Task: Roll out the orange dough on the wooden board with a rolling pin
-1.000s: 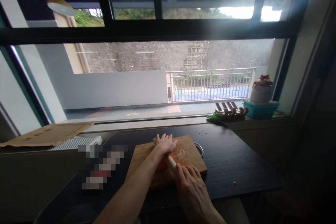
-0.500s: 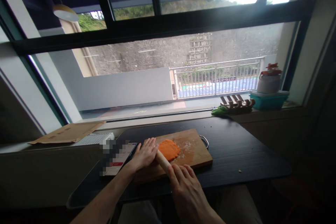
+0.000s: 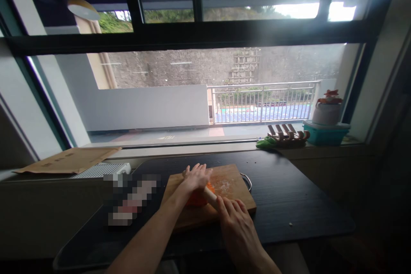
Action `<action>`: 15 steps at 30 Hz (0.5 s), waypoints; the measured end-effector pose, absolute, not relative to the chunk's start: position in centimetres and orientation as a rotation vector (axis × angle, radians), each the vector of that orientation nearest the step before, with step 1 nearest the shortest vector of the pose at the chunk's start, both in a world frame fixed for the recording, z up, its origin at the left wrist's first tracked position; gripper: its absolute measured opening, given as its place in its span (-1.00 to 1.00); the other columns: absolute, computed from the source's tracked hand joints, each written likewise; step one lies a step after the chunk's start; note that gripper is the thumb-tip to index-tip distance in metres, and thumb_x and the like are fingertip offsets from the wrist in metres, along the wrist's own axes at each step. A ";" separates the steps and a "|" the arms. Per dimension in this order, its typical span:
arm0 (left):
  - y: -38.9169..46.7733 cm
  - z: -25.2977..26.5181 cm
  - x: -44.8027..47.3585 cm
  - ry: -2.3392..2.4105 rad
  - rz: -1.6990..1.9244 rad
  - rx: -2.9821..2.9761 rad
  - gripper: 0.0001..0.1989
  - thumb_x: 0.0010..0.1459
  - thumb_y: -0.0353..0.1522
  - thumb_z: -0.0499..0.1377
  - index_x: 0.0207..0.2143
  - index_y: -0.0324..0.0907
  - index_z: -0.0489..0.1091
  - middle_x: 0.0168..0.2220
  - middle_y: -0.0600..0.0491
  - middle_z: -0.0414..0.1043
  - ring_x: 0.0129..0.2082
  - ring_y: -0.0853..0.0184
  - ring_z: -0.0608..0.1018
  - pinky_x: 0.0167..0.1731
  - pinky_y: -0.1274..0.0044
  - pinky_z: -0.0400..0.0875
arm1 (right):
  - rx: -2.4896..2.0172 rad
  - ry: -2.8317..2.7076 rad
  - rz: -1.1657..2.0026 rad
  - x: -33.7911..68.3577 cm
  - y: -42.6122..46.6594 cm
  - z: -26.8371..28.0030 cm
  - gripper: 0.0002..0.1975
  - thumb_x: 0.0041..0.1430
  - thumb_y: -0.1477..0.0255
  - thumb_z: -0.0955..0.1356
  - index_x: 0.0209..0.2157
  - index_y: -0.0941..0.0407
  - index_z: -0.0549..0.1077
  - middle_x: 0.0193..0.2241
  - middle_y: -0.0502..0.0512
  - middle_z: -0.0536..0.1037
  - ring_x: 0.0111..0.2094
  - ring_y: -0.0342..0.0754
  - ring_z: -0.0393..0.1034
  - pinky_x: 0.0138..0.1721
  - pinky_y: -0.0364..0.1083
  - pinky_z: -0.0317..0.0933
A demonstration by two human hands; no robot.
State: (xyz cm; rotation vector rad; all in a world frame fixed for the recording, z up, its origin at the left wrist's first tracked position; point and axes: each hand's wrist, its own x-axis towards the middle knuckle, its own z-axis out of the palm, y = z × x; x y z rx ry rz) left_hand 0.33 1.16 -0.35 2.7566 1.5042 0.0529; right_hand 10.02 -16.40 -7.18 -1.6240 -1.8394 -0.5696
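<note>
A pale wooden rolling pin (image 3: 210, 197) lies at a slant across a flat orange piece of dough (image 3: 196, 199). Over its far part rests my left hand (image 3: 197, 176), palm down with the fingers stretched out, hiding much of the dough. At the near end, the fingers of my right hand (image 3: 236, 218) are curled over the pin. Beneath the dough is a wooden cutting board (image 3: 245, 197) with a metal handle (image 3: 247, 182) at its right side. White flour (image 3: 225, 185) is dusted on the board to the right of the dough.
The board stands on a dark table (image 3: 289, 197) below a window. A blurred-out flat item (image 3: 133, 201) lies left of the board. Along the sill are a green cloth-like thing (image 3: 266, 142), a brown slatted rack (image 3: 285, 135), a teal box (image 3: 326, 133) and a jug (image 3: 326, 113) on it.
The rolling pin and both hands have moved right over the dough. Before, the pin lay at the dough's left edge and most of the dough showed. My view has shifted slightly.
</note>
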 end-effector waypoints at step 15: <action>0.0 -1.2 -6.0 1.643 0.034 2.697 -0.42 0.35 -0.16 -0.31 0.25 -0.20 0.17 0.32 -0.11 0.08 0.34 0.14 0.08 0.26 0.16 -0.09 | -1.819 -2.007 -0.308 10.6 -13.5 -2.8 -0.73 0.21 0.61 0.23 -0.11 0.17 0.46 -0.24 0.16 0.58 -0.16 0.05 0.43 0.02 0.02 0.12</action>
